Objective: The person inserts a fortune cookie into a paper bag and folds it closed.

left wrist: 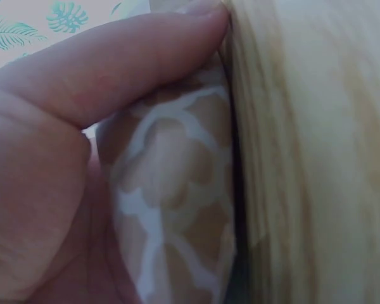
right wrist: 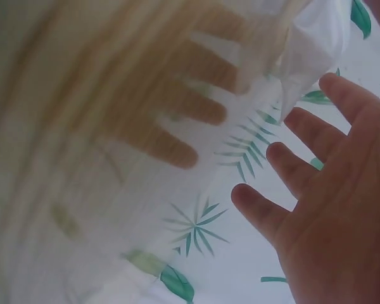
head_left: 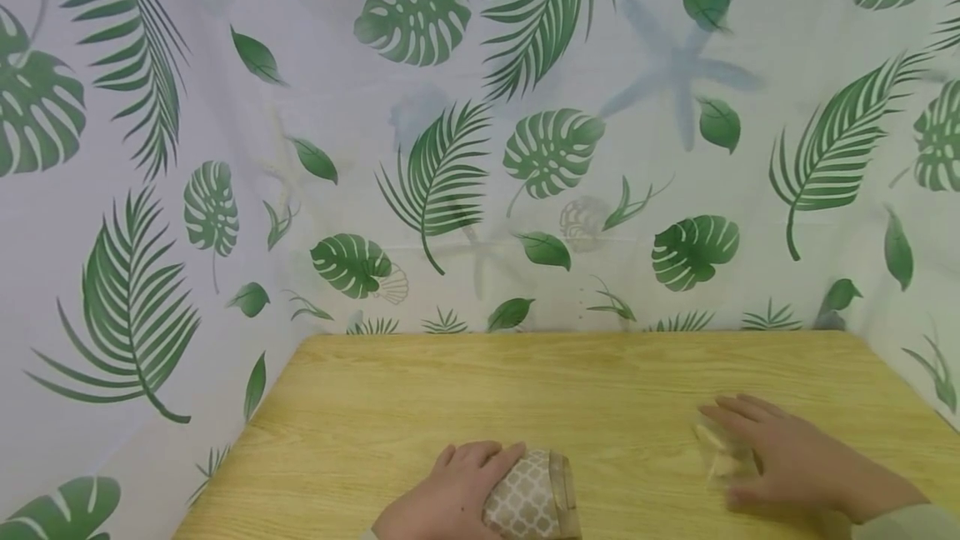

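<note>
Your left hand (head_left: 461, 492) has its grip curled round the patterned pouch (head_left: 522, 497), at the near part of the tabletop (head_left: 555, 390). Your right hand (head_left: 798, 458), its fingers spread, is beside a blurred pale wrap (head_left: 723, 452) at right; contact is unclear.

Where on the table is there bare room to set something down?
The yellow wood-grain table is bare between the left hand and right hand, and along the back below the white leafy backdrop. Crowded: around the beige-and-white patterned bundle the left hand grips, and the blurred pale object at the right hand.
</note>
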`<state>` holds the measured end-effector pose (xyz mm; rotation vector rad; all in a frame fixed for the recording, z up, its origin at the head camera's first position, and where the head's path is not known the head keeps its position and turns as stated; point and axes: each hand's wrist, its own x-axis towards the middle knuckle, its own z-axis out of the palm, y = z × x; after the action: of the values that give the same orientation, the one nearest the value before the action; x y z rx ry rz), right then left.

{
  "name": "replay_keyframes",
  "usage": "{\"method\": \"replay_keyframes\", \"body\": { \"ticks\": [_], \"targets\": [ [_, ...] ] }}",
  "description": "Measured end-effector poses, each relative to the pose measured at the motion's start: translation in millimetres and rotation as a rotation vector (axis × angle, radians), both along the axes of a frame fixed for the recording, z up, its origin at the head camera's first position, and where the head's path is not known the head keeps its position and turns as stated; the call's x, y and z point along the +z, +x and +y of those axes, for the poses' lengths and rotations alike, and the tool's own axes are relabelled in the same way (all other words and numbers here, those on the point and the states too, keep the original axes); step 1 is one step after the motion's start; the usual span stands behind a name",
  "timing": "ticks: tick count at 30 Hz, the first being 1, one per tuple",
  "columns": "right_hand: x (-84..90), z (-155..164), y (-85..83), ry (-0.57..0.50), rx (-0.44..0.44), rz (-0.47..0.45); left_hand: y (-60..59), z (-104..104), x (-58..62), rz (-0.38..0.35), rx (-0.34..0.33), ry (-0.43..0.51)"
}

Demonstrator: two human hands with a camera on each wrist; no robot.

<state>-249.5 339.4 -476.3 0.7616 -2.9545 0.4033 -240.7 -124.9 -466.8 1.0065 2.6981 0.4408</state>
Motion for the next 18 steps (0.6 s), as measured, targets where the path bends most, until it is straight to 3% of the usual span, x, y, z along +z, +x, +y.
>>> {"method": "replay_keyframes", "body": {
  "ticks": [7,11,18],
  "targets": [
    [-6.6,10.6,-0.1,-0.001,-0.006,0.003,1.3,-1.1,0.4,-0.028,0.013,0.006],
    [-9.8,13.9,1.6,0.018,-0.019,0.023,1.7,-1.8,-0.1,-0.003,0.001,0.0],
    [-8.9,17.6,5.3,-0.016,-0.048,-0.056,1.0,-0.8,-2.0,0.028,-0.024,-0.007]
  ]
}}
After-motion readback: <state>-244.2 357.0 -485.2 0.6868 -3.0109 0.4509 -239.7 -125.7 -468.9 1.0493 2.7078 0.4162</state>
